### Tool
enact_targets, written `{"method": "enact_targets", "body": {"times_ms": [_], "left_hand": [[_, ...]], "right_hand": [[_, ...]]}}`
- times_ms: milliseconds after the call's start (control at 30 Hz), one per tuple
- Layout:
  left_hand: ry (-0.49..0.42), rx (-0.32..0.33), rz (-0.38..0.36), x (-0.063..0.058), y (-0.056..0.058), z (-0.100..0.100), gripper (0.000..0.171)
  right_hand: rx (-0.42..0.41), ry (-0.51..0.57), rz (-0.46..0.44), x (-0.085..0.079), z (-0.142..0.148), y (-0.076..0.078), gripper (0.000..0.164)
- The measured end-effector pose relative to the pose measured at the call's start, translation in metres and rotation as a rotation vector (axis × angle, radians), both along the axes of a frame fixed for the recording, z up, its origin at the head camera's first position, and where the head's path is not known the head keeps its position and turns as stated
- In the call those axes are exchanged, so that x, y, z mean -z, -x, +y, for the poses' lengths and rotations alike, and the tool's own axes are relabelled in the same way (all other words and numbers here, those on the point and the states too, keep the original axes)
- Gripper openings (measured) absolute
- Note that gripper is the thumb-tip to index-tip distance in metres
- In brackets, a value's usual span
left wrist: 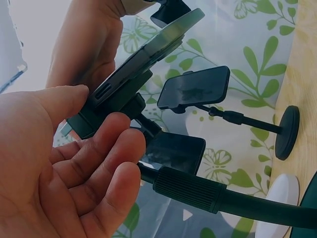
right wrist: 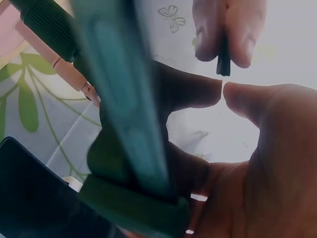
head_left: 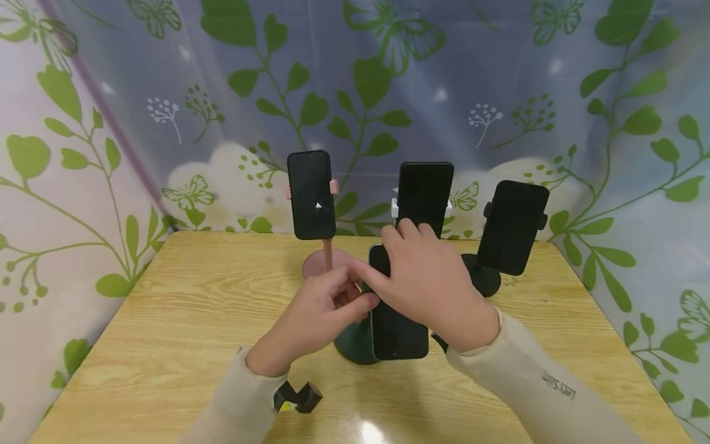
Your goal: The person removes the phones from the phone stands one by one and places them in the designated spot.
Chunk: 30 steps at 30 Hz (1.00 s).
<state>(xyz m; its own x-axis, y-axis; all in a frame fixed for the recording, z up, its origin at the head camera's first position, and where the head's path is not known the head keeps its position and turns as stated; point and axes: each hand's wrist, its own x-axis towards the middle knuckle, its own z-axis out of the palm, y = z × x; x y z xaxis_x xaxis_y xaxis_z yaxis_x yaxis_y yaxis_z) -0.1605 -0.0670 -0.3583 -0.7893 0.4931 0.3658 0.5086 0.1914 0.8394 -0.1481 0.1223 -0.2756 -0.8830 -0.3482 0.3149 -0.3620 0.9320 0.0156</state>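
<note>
The phone [head_left: 399,333] is mounted in the green holder [right wrist: 136,213], tilted, screen toward the person, above the round green base [head_left: 355,345] on the tabletop [head_left: 211,296]. A ribbed collar [left wrist: 188,191] is fitted on the green pole below the holder.

The left hand [head_left: 318,308] is at the left edge of the phone. Its thumb and bent fingers pinch the green holder beside the phone's edge; the remaining fingers are curled beneath.

The right hand [head_left: 429,274] lies across the upper part of the phone, palm down, fingers bent, thumb extended to the left hand's index finger. Whether it grips the phone cannot be told.

Three further stands are positioned behind: a pink stand [head_left: 318,262] at left, a white stand [head_left: 394,208] at centre and a black stand [head_left: 485,280] at right. Each carries one dark-screened phone. A leaf-patterned curtain [head_left: 183,55] forms the backdrop.
</note>
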Motion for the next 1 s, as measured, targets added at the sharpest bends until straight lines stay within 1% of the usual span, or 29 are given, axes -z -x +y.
{"method": "enact_targets", "body": {"times_ms": [200,333,500,567,733,867,1000], "left_hand": [[0.003,0.005,-0.001,-0.001,0.000,0.000,0.010],[0.001,0.012,-0.006,0.000,0.000,-0.001,0.013],[-0.008,0.015,-0.032,0.000,0.000,-0.001,0.013],[-0.012,0.016,-0.037,-0.001,0.000,0.000,0.013],[-0.010,0.010,-0.008,-0.001,-0.001,0.000,0.012],[-0.008,0.006,0.024,0.000,-0.001,0.001,0.011],[-0.001,-0.002,0.038,0.000,-0.001,0.001,0.011]], "right_hand": [[-0.050,0.000,-0.007,-0.001,-0.002,0.006,0.055],[-0.066,0.027,0.025,0.002,-0.001,0.008,0.051],[-0.106,0.074,0.112,0.009,0.002,0.012,0.041],[-0.131,0.101,0.152,0.012,0.003,0.014,0.039],[-0.191,0.147,0.239,0.020,0.007,0.018,0.040],[-0.211,0.164,0.281,0.024,0.008,0.019,0.039],[-0.226,0.178,0.314,0.026,0.008,0.019,0.040]]}}
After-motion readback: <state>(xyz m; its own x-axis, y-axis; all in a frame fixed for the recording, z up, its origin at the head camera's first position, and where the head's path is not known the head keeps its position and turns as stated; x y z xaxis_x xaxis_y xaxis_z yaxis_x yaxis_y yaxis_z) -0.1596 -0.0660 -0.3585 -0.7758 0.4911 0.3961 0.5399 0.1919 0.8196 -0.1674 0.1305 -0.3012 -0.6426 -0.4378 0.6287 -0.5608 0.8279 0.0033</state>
